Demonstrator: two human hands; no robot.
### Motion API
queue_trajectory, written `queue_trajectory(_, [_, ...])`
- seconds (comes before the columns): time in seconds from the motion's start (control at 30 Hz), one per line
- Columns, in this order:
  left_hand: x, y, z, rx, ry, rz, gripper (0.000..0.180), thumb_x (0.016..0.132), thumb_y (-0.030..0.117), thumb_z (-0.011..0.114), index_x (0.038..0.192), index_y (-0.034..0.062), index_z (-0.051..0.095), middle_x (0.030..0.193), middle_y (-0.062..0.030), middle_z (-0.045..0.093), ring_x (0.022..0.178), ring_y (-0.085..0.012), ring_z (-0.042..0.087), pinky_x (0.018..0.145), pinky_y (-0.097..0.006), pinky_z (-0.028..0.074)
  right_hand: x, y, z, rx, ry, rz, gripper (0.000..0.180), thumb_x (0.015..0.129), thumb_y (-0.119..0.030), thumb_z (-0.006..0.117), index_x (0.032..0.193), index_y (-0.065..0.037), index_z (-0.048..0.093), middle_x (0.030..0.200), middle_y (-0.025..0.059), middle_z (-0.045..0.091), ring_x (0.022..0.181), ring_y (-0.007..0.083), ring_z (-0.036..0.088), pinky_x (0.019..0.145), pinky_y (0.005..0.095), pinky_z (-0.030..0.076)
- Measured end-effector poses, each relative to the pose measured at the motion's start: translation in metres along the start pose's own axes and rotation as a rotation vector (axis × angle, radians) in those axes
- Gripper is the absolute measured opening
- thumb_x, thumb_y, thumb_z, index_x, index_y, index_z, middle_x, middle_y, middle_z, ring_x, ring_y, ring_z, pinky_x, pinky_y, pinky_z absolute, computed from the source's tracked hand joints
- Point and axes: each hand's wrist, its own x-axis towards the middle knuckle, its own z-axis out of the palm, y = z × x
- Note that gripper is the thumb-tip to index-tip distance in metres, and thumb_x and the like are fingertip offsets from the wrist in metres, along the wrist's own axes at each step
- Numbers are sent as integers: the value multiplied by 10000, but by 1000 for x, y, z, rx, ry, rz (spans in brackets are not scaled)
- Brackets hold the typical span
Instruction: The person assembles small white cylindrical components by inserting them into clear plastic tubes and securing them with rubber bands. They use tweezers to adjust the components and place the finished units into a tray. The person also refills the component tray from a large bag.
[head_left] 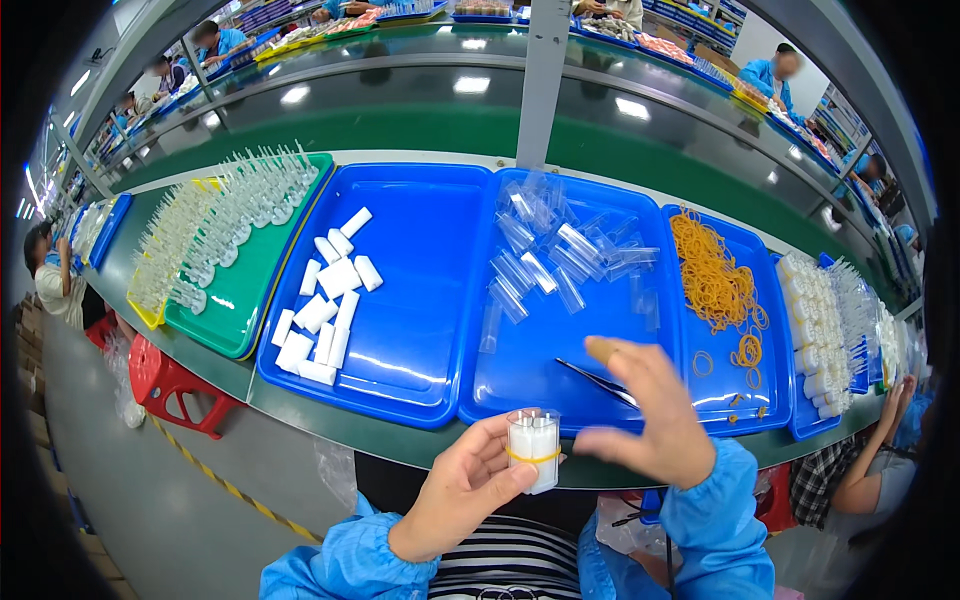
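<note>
A banded clear tube bundle (pixel 533 448) is held upright in the left hand (pixel 470 490); the right hand (pixel 645 420), open and empty, hovers just beside it, to its right.

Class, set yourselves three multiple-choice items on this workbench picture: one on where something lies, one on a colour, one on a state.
1. Where do the orange rubber bands lie?
A. green tray
B. rightmost blue tray
C. floor

2. What colour is the band around the small clear container?
A. yellow-orange
B. black
C. purple

3. How is that container held?
A. lying in a tray
B. pinched in the left hand
C. gripped by both hands

Answers: 1 B, the bands are piled in that tray. 2 A, a yellow-orange loop circles it. 3 B, left fingers grip it; the right hand hovers open beside it.
</note>
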Motion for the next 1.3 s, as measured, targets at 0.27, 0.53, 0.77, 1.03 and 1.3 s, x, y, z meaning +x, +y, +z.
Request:
queue_trajectory(0.27, [5,1,2,40,-40,25,638,960,51,629,1508,-24,311,1383,-183,533,1217,-269,596,1010,-359,505,-8,24,15,-614,-60,29,193,786,-109,745,948,-30,675,1042,51,670,984,240,598,838,381,444])
queue_trajectory(0.53, [-1,-2,-2,326,-58,53,672,986,175,642,1524,-34,298,1424,-173,472,1321,-226,469,1095,-339,377,9,-11,8,832,368,403,173,981,-32,565,1132,16,496,1027,202,703,907,202,699,805,332,575])
queue_trajectory(0.77, [0,-5,-2,571,-96,206,709,1001,247,601,1538,-47,245,1401,-236,441,1290,-315,475,1082,-373,375,-4,-24,18,952,199,385,220,998,-89,586,1124,29,449,1038,242,697,946,220,703,850,342,588])
queue_trajectory(1.03, [-3,-3,-1,695,-102,260,723,995,246,605,1539,-54,234,1277,-227,483,1157,-328,527,1001,-386,422,-6,-23,20,949,191,432,231,991,-89,596,1120,36,451,1015,247,703,918,224,710,830,338,593])
queue_trajectory(1.3, [-1,-5,-1,706,-97,247,726,996,251,600,1534,-64,230,1259,-225,486,1128,-330,536,976,-389,436,-14,-24,28,951,213,426,230,965,-54,623,1108,42,471,989,236,713,902,239,721,809,339,596])
